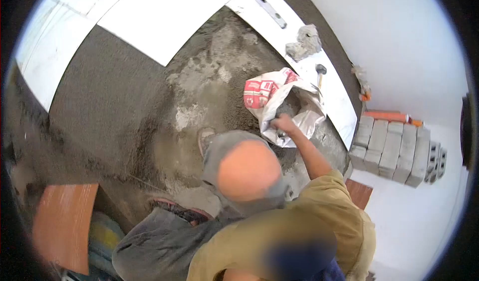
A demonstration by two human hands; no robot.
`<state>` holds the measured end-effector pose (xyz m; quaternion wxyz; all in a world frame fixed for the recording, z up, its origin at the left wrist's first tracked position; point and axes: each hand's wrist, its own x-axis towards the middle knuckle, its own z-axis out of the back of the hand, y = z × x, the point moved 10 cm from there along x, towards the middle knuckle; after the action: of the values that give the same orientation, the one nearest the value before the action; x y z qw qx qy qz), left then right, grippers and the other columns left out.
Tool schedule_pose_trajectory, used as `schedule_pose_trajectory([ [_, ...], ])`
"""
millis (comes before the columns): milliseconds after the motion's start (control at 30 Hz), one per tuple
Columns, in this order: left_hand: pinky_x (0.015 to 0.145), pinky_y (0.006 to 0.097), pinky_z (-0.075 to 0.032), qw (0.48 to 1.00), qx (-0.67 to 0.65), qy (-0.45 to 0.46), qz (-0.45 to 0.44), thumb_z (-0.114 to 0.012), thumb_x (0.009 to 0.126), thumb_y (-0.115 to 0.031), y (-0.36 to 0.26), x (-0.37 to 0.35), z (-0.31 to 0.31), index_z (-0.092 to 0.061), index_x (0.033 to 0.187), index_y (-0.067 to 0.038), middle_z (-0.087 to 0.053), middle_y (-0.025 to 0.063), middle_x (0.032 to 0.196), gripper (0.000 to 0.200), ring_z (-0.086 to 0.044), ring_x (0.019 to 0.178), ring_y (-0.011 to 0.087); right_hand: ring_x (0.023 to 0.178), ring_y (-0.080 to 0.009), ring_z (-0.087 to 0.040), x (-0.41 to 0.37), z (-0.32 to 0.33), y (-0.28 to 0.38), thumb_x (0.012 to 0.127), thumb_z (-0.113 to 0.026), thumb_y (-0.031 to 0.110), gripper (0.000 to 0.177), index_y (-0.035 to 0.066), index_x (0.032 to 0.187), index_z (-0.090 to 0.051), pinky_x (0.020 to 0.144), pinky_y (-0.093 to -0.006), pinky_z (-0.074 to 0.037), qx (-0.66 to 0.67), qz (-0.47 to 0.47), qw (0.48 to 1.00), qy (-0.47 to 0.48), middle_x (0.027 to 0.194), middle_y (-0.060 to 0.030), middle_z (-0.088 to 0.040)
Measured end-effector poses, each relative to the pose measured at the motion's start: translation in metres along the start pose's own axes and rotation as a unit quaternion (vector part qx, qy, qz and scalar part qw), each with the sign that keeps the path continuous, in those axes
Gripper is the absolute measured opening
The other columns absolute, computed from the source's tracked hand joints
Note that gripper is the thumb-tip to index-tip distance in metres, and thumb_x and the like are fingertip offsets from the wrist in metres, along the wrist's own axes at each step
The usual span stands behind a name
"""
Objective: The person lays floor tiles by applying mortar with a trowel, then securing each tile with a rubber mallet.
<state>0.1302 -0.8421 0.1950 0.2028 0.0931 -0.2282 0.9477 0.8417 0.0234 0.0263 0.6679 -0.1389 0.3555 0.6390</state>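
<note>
My right hand (pixel 283 125) is closed at the mouth of a white bag (pixel 311 123) with red print. It grips what looks like a trowel, whose short handle end shows below the fist; the blade is hard to make out against the grey material (pixel 293 107) in the bag. The bag stands with its top open and folded back, on the rough floor beside a white tile strip. My left hand is out of view; only a bit of arm shows at the bottom edge.
A mallet (pixel 320 71), a crumpled grey bag (pixel 304 44) and a spirit level (pixel 264 4) lie on white tiles (pixel 342 109). Grey blocks (pixel 391 148) are stacked by the wall. Larger white tiles (pixel 159 19) border levelled mortar (pixel 110 81). A brown board (pixel 65 226) is at lower left.
</note>
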Motion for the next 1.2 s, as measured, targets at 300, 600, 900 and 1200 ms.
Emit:
schedule_pose_trajectory([
  [300,0.093,0.0449,-0.044,0.943,0.245,0.151,0.169,-0.057,0.093,-0.029,-0.052,-0.008,-0.002,-0.056,0.130,-0.015,-0.056,0.0201,0.127,0.041,-0.056,0.110,0.0343,0.096,-0.0246,-0.059,0.127,0.099,0.052,0.090,-0.049,0.023,0.032,-0.002,0.107,-0.059,0.085,-0.0370,-0.046,0.422,-0.018,0.901,-0.100,0.103,-0.0122,-0.063],
  [600,0.061,0.0396,-0.043,0.975,0.170,0.134,0.058,-0.059,0.092,-0.028,-0.001,-0.004,-0.007,-0.057,0.130,-0.021,-0.062,0.0167,0.118,0.038,-0.053,0.066,0.0266,0.098,-0.0379,-0.059,0.039,0.032,0.032,0.087,-0.049,0.024,0.036,-0.006,0.103,-0.061,0.089,-0.0418,-0.044,0.042,0.112,0.982,-0.149,0.105,-0.0288,-0.061],
  [900,0.092,0.0389,-0.042,0.969,0.118,0.206,0.072,-0.058,0.090,-0.027,-0.004,-0.001,-0.024,-0.053,0.131,-0.008,-0.055,0.0186,0.127,0.046,-0.054,0.105,0.0312,0.098,-0.0432,-0.061,0.058,0.076,0.008,0.082,-0.056,0.042,0.049,-0.001,0.103,-0.065,0.088,-0.0470,-0.047,-0.098,0.049,0.955,-0.275,0.100,-0.0289,-0.063],
  [1200,0.097,0.0308,-0.039,0.976,-0.006,0.180,0.124,-0.051,0.082,0.001,-0.078,-0.006,-0.006,-0.051,0.131,-0.004,-0.058,0.0140,0.121,0.049,-0.055,0.111,0.0222,0.127,-0.0376,-0.042,0.153,0.049,-0.070,0.084,-0.055,0.048,0.068,-0.001,0.132,-0.048,0.106,-0.0372,-0.033,-0.134,0.170,0.964,-0.155,0.134,-0.0242,-0.048],
])
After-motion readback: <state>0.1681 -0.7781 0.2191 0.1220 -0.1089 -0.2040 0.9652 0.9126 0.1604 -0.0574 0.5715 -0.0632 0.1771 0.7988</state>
